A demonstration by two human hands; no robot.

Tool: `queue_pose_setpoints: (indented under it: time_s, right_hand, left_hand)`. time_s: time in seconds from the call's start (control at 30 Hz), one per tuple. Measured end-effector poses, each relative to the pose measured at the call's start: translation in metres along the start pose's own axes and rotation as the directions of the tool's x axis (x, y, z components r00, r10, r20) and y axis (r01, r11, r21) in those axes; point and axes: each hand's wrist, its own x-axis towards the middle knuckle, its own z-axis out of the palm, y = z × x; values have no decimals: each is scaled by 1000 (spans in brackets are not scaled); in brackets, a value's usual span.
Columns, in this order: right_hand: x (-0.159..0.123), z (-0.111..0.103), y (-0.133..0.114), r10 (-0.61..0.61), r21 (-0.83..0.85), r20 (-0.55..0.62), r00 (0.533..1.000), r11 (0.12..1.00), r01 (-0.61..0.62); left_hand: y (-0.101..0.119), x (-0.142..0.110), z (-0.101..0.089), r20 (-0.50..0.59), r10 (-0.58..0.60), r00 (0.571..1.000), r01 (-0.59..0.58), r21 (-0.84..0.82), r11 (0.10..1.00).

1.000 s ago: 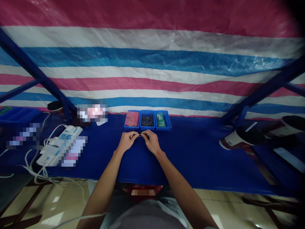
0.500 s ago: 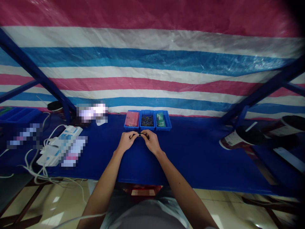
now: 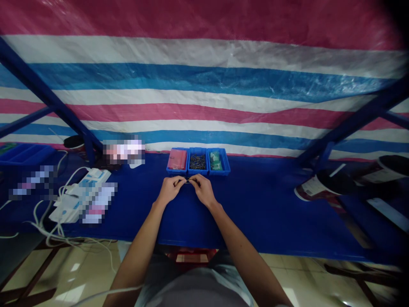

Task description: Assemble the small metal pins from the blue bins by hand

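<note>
Just in front of the blue bins, my left hand (image 3: 170,189) and my right hand (image 3: 203,189) meet with thumbs and forefingers pinched. Between the fingertips lies a small thin dark piece (image 3: 188,181), held at both ends; it is too small to tell its exact kind. Directly beyond my hands is a middle blue bin (image 3: 198,173) of dark and shiny screw-like pieces (image 3: 197,161). On its left, a bin holds pink plastic bags (image 3: 177,159). The bin on its right has small green-and-white packets (image 3: 215,160).
A white power strip (image 3: 81,194) with tangled cables lies on the blue table (image 3: 255,213) at left. Dark tubs (image 3: 315,186) stand at right, near a phone-like slab (image 3: 388,213). Blue frame bars slant up on both sides before a striped sheet (image 3: 204,113).
Both hands stay in the same place, pinching the small thin piece. Only the blurred bright patch at the back left looks different.
</note>
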Motion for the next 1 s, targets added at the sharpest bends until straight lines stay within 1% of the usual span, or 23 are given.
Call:
queue_pose_setpoints:
  time_s: [0.27,0.47,1.0]
  right_hand:
    - [0,0,0,27,-70,14,1000,997,-26]
    - [-1,0,0,18,-7,-2,1000,1000,-18]
    - [-1,0,0,7,-2,4,1000,1000,-7]
  left_hand:
    - [1,0,0,-9,-3,1000,3,-12,1000]
    - [0,0,0,-10,4,1000,-4,-3,1000]
    - [0,0,-1,1,4,1000,-4,4,1000]
